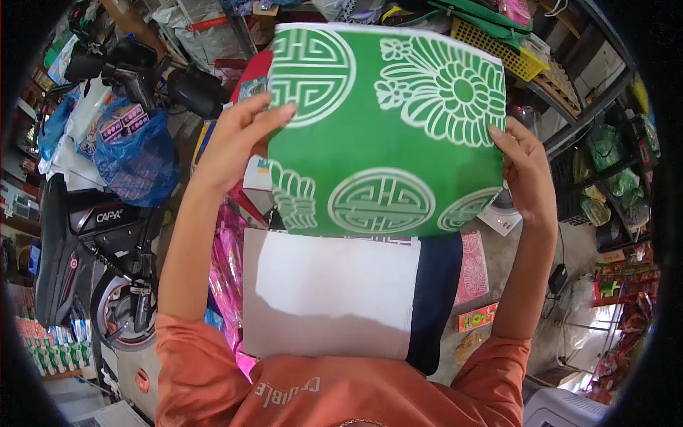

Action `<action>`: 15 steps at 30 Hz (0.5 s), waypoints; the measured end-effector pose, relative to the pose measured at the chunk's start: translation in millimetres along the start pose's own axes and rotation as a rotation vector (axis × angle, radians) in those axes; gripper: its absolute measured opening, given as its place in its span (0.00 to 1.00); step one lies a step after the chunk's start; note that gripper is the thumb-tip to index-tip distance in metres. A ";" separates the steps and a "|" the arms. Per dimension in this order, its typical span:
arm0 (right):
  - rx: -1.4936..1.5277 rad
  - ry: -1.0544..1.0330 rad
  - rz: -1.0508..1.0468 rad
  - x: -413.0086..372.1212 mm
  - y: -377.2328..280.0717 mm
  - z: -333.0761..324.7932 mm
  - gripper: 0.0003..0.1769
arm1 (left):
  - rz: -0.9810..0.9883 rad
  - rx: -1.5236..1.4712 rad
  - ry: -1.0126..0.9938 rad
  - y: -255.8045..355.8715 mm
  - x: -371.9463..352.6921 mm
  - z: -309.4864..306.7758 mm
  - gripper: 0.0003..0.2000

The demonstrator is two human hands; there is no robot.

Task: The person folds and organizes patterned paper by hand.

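Green sheet held wide, an even pull wanted

From my distant seat I had the green patterned sheet [384, 149] raised in front of the body, between the two hands. The left hand [235, 139] gripped its left edge, thumb pressed on the printed face; the right hand [528, 167] pinched the right edge, thumb also on the front. Neither hand was free. The lower edge hung unheld, overlapping in my view the top of the white sheet [327, 295], which lay beside dark blue cloth [435, 299].

I judged that a light, equal pull outward served best: enough to flatten the bow in the sheet, not so much as to crease it under the thumbs. Matching grip heights would level the upper edge. Because the lower part curved freely, I thought slow, joined wrist movements wiser than quick ones, which could make it flap or fold. Fingertips near the margins left most of the pattern in sight.
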State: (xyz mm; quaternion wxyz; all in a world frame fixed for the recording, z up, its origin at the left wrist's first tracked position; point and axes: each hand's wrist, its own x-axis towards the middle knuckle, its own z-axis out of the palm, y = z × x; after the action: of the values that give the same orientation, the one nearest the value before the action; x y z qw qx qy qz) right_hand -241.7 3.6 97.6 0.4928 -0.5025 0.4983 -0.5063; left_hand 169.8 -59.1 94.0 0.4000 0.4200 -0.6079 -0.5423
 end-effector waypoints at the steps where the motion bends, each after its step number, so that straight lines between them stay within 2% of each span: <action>1: 0.001 0.023 -0.030 -1.0 -3.4 4.7 0.14 | -0.006 -0.011 -0.011 -1.4 5.9 1.1 0.18; 4: 0.044 0.075 -0.129 -10.6 -25.4 14.7 0.14 | 0.034 -0.010 -0.116 8.7 4.8 -14.6 0.18; 7: -0.002 0.072 -0.099 -20.8 -12.7 2.8 0.15 | -0.006 -0.066 -0.158 6.1 -8.3 -18.2 0.18; 8: -0.038 0.048 -0.058 -20.5 -6.8 2.2 0.17 | -0.092 -0.035 -0.162 -1.6 -9.3 -24.3 0.19; 11: -0.047 0.006 0.083 1.9 27.6 4.7 0.16 | -0.061 -0.004 -0.072 -29.2 0.8 -15.0 0.17; 12: -0.036 0.024 0.091 9.0 38.6 14.6 0.15 | 0.080 -0.032 0.136 -42.9 2.7 -1.5 0.14; 15: -0.073 -0.091 0.165 35.2 83.4 2.8 0.15 | 0.412 0.457 0.168 -40.2 -6.2 6.2 0.13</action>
State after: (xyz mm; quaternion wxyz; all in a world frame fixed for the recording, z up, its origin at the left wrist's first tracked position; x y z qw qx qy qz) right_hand -239.5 -33.1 14.9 0.5362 -0.4998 0.5333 -0.4222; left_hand 169.1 -53.7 53.2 0.4456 0.4103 -0.7511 -0.2625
